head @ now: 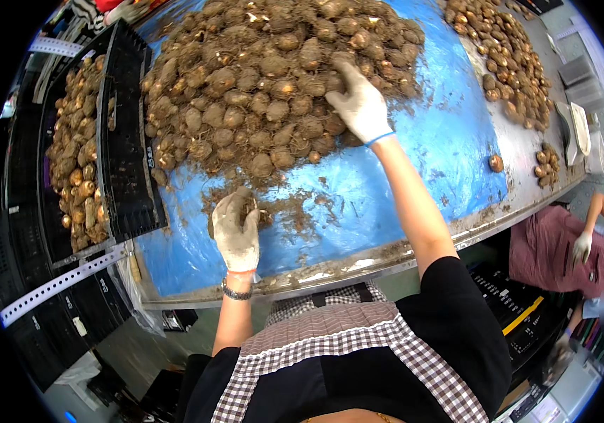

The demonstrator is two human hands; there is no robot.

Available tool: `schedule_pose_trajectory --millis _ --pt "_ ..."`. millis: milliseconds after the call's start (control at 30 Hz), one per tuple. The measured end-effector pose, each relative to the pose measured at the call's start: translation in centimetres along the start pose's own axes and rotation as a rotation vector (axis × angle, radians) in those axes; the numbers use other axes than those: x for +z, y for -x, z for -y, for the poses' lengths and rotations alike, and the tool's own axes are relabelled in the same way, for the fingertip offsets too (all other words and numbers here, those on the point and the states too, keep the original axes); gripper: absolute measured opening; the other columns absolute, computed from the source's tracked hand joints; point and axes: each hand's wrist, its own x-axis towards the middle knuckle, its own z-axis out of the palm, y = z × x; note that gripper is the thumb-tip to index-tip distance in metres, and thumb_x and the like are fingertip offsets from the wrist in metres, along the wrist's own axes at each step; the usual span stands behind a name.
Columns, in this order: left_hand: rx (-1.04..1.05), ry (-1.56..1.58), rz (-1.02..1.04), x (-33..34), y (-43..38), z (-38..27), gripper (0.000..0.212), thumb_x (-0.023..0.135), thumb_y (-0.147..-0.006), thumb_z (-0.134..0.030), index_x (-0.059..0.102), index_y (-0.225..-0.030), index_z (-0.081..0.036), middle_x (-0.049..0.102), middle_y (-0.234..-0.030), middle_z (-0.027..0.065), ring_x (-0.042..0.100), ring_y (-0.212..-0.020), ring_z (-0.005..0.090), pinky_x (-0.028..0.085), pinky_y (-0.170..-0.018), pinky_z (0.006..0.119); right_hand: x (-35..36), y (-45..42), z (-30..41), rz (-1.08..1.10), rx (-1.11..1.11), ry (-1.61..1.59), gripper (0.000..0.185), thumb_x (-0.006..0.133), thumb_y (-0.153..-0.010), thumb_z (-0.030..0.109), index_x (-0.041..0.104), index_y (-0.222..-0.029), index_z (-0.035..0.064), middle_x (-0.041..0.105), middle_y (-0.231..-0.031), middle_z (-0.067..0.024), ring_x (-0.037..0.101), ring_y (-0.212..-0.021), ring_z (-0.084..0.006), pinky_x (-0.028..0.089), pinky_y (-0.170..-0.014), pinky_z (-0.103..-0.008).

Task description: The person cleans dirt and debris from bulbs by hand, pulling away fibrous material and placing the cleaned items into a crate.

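Observation:
A big heap of soil-covered, hairy taro corms (275, 66) lies on a blue plastic sheet (355, 195) in front of me. My right hand (360, 103), in a soiled white glove with a blue cuff, reaches into the heap's right side. Its thumb and fingers are spread around a corm there, without a clear grip. Closer to me, my left hand (236, 230), gloved with an orange cuff, is curled low over loose soil and root fibres (294, 211). Brown matter shows at its fingertips, but the palm side is hidden, so what it holds cannot be told.
A black plastic crate (130, 158) of corms stands left, beside stacked crates. Cleaner corms (513, 63) lie at the table's right, with a small group (547, 165) and a single corm (496, 163) nearer. A scale-like device (577, 132) sits beyond. Co-workers stand right and far left.

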Motion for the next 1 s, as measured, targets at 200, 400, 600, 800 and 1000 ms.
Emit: schedule_pose_trajectory --millis 200,400,600,800,1000 --pt "-0.277 0.405 -0.014 -0.9 -1.0 -0.6 0.047 0.071 -0.089 -0.006 0.062 -0.134 0.000 0.067 -0.130 0.0136 0.066 -0.114 0.0211 0.053 -0.098 0.035 -1.6 4.7 3.4 0.196 0.294 -1.409 0.058 0.066 -0.096 0.013 0.044 -0.147 -0.0057 0.067 -0.119 -0.0142 0.067 -0.091 -0.0164 0.058 -0.075 -0.0298" --pt "-0.051 0.492 -0.004 1.2 -3.9 -5.3 0.053 0.079 -0.084 -0.016 0.063 -0.133 -0.002 0.067 -0.125 0.0119 0.067 -0.106 0.0221 0.055 -0.091 0.034 1.0 10.3 10.8 0.374 0.458 -1.575 0.048 0.065 -0.097 0.014 0.050 -0.139 -0.0039 0.066 -0.121 -0.0113 0.066 -0.100 -0.0175 0.056 -0.080 -0.0297" --pt "-0.212 0.521 0.053 -0.5 -4.3 -4.9 0.049 0.073 -0.083 -0.006 0.064 -0.130 -0.001 0.069 -0.115 0.0131 0.067 -0.099 0.0205 0.054 -0.090 0.033 2.6 12.4 13.4 0.293 0.454 -1.279 0.028 0.055 -0.105 0.016 0.055 -0.129 0.0017 0.063 -0.124 -0.0080 0.061 -0.109 -0.0138 0.055 -0.091 -0.0303" --pt "-0.340 0.656 0.010 -1.8 -3.7 -4.7 0.050 0.067 -0.086 -0.002 0.060 -0.135 0.004 0.069 -0.113 0.0102 0.065 -0.096 0.0145 0.054 -0.087 0.029 3.2 13.2 14.1 0.341 0.441 -1.217 0.036 0.055 -0.103 0.012 0.053 -0.136 -0.0022 0.059 -0.136 -0.0105 0.059 -0.116 -0.0146 0.052 -0.096 -0.0302" --pt "0.029 0.034 0.008 -3.5 -4.5 -3.5 0.019 0.067 -0.090 -0.018 0.070 -0.097 0.000 0.067 -0.085 0.0183 0.066 -0.077 0.0343 0.052 -0.068 0.042 3.5 15.5 16.0 0.354 0.330 -1.108 0.050 0.057 -0.099 0.003 0.044 -0.147 -0.0041 0.049 -0.148 -0.0151 0.053 -0.128 -0.0183 0.045 -0.107 -0.0314"
